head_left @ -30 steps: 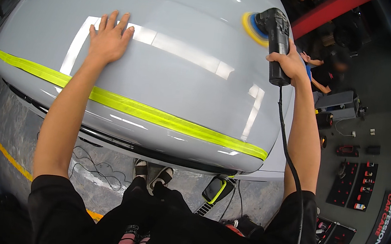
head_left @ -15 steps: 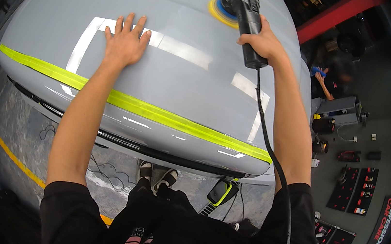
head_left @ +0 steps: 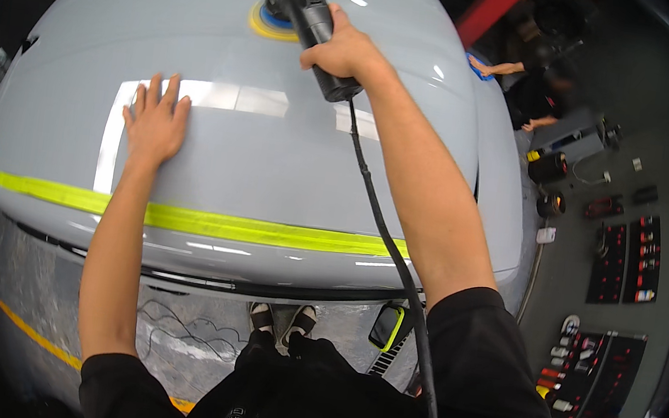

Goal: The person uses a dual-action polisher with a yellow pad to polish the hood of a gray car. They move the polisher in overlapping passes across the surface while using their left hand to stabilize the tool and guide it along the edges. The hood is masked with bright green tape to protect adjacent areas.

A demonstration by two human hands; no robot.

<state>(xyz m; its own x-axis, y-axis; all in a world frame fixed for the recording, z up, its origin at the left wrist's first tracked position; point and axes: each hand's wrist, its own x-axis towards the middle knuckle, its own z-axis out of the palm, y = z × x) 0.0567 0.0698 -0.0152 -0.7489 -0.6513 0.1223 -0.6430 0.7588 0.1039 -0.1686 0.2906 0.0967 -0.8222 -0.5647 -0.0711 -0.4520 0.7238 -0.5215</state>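
Observation:
A black corded polisher [head_left: 306, 17] is gripped in my right hand [head_left: 346, 47], fingers wrapped round its body. Its yellow foam pad [head_left: 267, 27] with a blue backing rests against the grey car panel [head_left: 275, 151]. My left hand [head_left: 154, 128] lies on the same panel, fingers spread and holding nothing. A strip of bright yellow-green tape [head_left: 240, 227] runs across the panel near its front edge, crossing behind my left forearm. From the polisher a black cord [head_left: 380, 215] hangs down past my right arm.
Loose cables [head_left: 194, 330] lie on the floor left of my feet. A black item with a yellow-green rim [head_left: 388, 328] is by the car's front. To the right, another person's hand [head_left: 481, 67] presses a blue cloth on the car; wall racks [head_left: 607, 263] hold small items.
The polisher has moved left across the panel with my right hand. My view has turned, so the tape looks more level. The other person's blue cloth is now against the car.

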